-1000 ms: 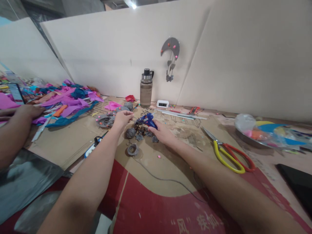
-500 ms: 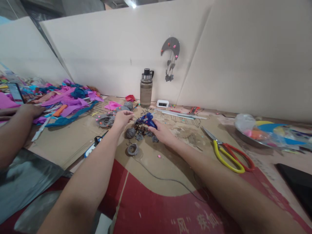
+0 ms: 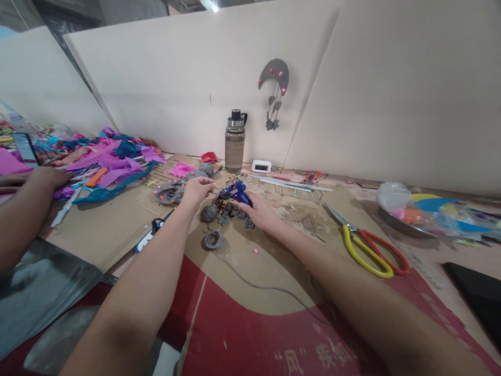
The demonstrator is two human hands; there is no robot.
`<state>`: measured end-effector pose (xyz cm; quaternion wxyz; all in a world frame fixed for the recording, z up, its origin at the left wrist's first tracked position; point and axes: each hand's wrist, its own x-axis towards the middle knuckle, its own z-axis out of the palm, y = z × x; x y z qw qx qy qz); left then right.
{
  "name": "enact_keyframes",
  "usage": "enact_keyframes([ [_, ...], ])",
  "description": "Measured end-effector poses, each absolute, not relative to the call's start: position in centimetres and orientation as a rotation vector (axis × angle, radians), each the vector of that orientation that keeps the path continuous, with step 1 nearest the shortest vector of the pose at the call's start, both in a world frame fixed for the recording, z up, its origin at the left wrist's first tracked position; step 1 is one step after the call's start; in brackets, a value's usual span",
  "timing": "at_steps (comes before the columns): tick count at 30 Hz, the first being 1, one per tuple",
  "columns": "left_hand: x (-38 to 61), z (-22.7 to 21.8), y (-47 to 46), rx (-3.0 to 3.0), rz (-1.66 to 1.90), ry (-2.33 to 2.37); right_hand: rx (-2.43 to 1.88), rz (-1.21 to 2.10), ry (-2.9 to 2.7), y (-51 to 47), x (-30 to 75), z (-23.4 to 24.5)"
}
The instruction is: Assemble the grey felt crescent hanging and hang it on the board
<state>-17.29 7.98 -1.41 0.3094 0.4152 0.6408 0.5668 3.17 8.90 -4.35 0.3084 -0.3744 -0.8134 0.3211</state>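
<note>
My right hand (image 3: 261, 213) is wrapped round a blue glue gun (image 3: 239, 194) that points left, its thin cord (image 3: 270, 289) trailing toward me over the cardboard. My left hand (image 3: 197, 190) is pinched just in front of the gun's tip, holding something small that I cannot make out. Below both hands lie several small grey felt pieces (image 3: 210, 213) and a grey felt ring (image 3: 213, 240).
Another person's arm (image 3: 23, 209) rests at the far left by a phone (image 3: 25, 149) and a heap of pink, purple and teal scraps (image 3: 109, 159). A water bottle (image 3: 235, 141) and small clock (image 3: 261, 166) stand at the back; yellow-and-red scissors (image 3: 368, 249) and a foil tray (image 3: 434, 213) lie right.
</note>
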Motion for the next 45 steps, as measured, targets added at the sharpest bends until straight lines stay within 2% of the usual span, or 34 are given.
enact_keyframes([
  [25, -17.2, -1.2, 7.9, 1.108, 1.459, 1.705, -1.019, 0.788, -2.195, 8.7, 3.1, -4.2],
  [36, -17.7, -1.8, 8.3, 1.069, 1.482, 1.672, -0.948, 0.572, -2.319, 7.8, 3.5, -3.4],
  [40, -18.1, -2.1, 8.4, 1.098, 1.463, 1.728, -0.978, 0.762, -2.071, 8.6, 4.1, -4.1],
  [45, -18.6, -2.7, 8.7, 1.191, 1.385, 1.751, -0.913, 1.393, -1.528, 10.4, 5.1, -5.2],
])
